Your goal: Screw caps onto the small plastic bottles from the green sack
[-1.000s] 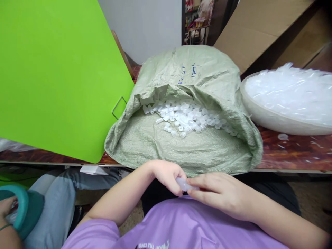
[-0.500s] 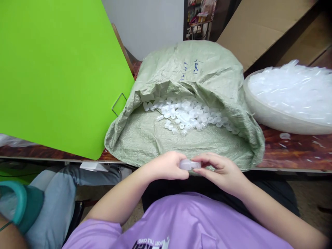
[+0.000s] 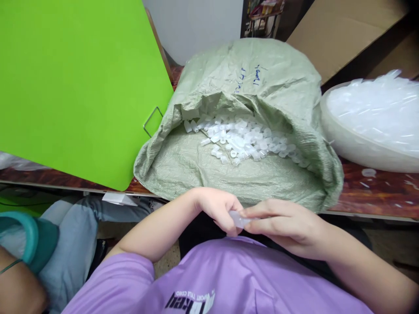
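Observation:
In front of my chest, my left hand is closed around one end of a small translucent plastic piece. The fingertips of my right hand pinch its other end, so both hands meet on it and cover much of it. Just beyond them lies a pale green woven sack on its side, its mouth facing me. Inside the mouth, many short white translucent plastic caps lie in a loose heap.
A bowl heaped with clear plastic pieces stands on the reddish table at right. The large green board fills the left. Cardboard leans behind. At lower left are another person's arm and a teal bucket.
Both hands have come slightly closer to my body, and the held piece is now tilted. My right fingers cover more of it. The camera view has shifted a little.

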The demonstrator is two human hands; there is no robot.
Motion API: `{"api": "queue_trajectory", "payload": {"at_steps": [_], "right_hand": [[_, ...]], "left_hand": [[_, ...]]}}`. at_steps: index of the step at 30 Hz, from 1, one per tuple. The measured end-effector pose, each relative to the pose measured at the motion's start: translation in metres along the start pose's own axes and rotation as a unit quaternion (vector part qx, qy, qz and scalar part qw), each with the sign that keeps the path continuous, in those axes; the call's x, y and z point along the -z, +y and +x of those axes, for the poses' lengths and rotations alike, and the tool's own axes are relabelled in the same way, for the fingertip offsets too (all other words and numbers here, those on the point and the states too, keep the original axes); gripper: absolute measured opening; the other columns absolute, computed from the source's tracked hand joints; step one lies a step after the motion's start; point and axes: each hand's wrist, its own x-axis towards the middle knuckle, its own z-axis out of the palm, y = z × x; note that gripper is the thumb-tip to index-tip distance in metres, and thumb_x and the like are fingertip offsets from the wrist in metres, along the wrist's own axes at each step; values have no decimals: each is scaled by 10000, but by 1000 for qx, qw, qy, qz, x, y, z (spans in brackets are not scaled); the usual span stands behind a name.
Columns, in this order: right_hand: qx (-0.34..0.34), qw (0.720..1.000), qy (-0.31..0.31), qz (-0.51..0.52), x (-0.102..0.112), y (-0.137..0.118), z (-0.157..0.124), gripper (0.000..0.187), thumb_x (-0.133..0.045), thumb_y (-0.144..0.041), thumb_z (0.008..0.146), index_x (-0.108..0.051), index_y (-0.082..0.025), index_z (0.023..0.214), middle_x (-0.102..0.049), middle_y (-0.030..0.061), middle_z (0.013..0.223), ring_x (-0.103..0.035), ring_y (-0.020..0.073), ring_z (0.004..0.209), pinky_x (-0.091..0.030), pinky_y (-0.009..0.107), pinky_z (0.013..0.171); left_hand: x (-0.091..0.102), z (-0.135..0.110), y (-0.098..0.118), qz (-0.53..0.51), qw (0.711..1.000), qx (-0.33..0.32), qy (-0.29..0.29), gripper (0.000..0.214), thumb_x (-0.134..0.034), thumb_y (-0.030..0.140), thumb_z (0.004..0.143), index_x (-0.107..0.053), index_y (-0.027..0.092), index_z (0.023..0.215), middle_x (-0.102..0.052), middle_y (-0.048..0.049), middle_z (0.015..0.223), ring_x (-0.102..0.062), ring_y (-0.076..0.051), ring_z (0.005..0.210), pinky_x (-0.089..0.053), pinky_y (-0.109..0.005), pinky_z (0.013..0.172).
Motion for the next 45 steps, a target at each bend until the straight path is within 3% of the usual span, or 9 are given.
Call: {"api": "queue_trajectory", "payload": {"at_steps": [7,11,15,18,21,26,34,40,45], "right_hand": [[-187,976,71,-89,-11,13,-4,255,-491,-386,873,-654,-209,789,-668,28,665,-623,161,603,-482,270,537],[-277,949,102,-115,-23,23,-9,352,-409,-453,892,-629,-195,796,-647,47,712,-611,179,612,-484,305,544],[-199,964,136,-113,-25,26,-12,430,-558,-363,832,-461,-219,1225,-586,104,1143,-598,215,964,-483,351,809],[-227,966,92,-81,-27,23,-8,180,-459,-317,890,-580,-217,978,-651,39,848,-619,173,768,-485,287,667],[-310,946,90,-14,-31,21,-4,419,-298,-360,945,-537,-198,643,-549,-3,553,-540,133,526,-431,256,509],[-206,965,144,-74,-33,25,-5,259,-441,-361,890,-516,-184,1065,-611,85,972,-582,196,850,-475,327,731],[-231,970,65,-30,-41,22,1,251,-390,-363,906,-500,-187,764,-521,10,670,-492,134,622,-390,262,571],[-343,937,-45,52,-55,17,5,402,-350,-430,907,-454,-189,603,-501,-14,582,-463,113,550,-333,240,517],[-355,930,-88,-31,-37,25,20,297,-418,-450,877,-579,-206,825,-627,18,778,-558,157,698,-374,256,592]], "left_hand": [[-22,-6,17,161,945,47,281,99,-573,253,632,-545,177,689,-503,55,586,-454,-82,513,-314,-196,456],[-30,-1,20,343,820,77,451,133,-548,319,700,-535,187,709,-545,15,628,-518,-141,593,-339,-240,514],[-34,0,12,464,742,91,475,109,-547,299,749,-549,191,764,-604,-19,708,-573,-189,688,-392,-278,609],[-37,1,4,523,707,74,470,104,-557,288,772,-547,189,802,-624,-26,749,-591,-207,728,-409,-300,645],[-39,2,0,565,676,59,470,122,-581,284,771,-541,182,825,-627,-30,762,-595,-219,737,-408,-310,631],[-39,0,-1,570,653,48,497,101,-570,276,784,-538,186,819,-626,-16,764,-593,-211,721,-405,-310,608],[-43,5,-17,518,688,51,506,89,-522,270,778,-538,184,759,-616,-22,724,-576,-197,694,-385,-296,610],[-62,12,-42,120,892,60,432,139,-537,288,715,-472,181,654,-469,40,588,-433,-101,533,-309,-225,498],[-59,16,-74,-73,948,33,310,289,-634,428,682,-524,160,691,-400,57,592,-365,-78,530,-289,-220,514]]}}
